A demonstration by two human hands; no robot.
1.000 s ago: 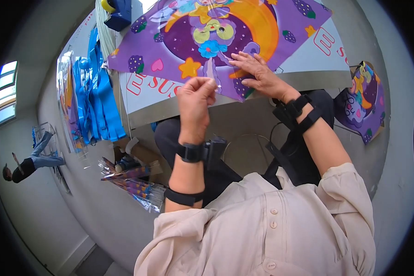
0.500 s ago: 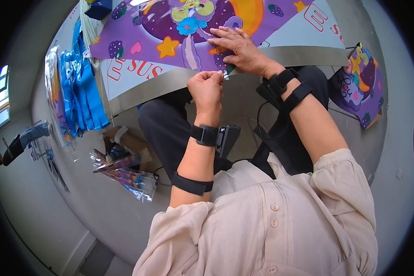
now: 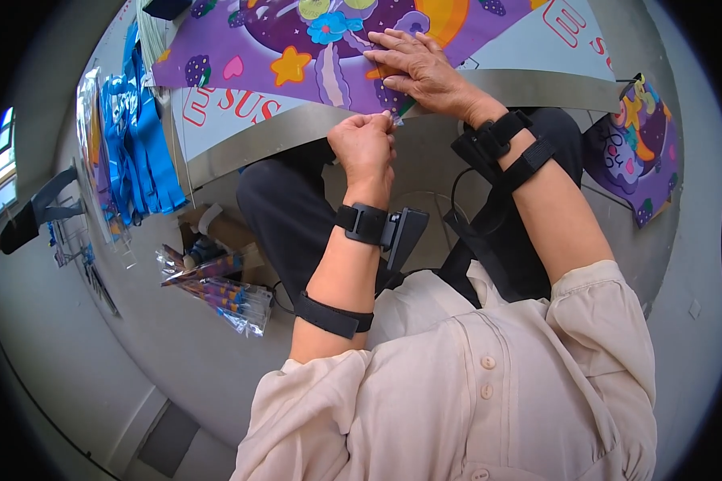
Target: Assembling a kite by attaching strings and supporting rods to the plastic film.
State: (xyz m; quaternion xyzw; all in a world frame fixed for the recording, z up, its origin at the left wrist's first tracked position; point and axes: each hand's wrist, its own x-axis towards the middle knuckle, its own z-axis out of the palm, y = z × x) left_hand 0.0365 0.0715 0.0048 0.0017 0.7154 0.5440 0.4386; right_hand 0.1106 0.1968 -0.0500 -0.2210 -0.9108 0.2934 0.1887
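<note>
At upper centre of the frame, it's tight work: the left hand [image 3: 363, 148] is narrow, thumb and forefinger pinched on a clear bit [image 3: 399, 122] at the corner of the sheet [image 3: 309, 90]. Beside it the right hand [image 3: 427, 82] lies wide, fingers fanned, palm down on the purple. Watch that corner! A hard tug from the pinch could crease or tear it, and if the flat hand bears down too lightly, the whole sheet might skid. The bit is tiny, too, half lost behind the fingertips; a sloppy grip could let it slip, though what it is I cannot tell. Now the lie of things: the sheet spreads across the top of the frame, passing under the right hand, its lowest point reaching the left hand's fingertips, at the near edge of the tabletop [image 3: 537, 90]. So close to the brink, that corner may have little backing. Farther out, blue strips [image 3: 144, 172] hang at upper left, plastic packets [image 3: 237, 301] lie at mid left, and way off by the left rim, another person [image 3: 22, 228].
</note>
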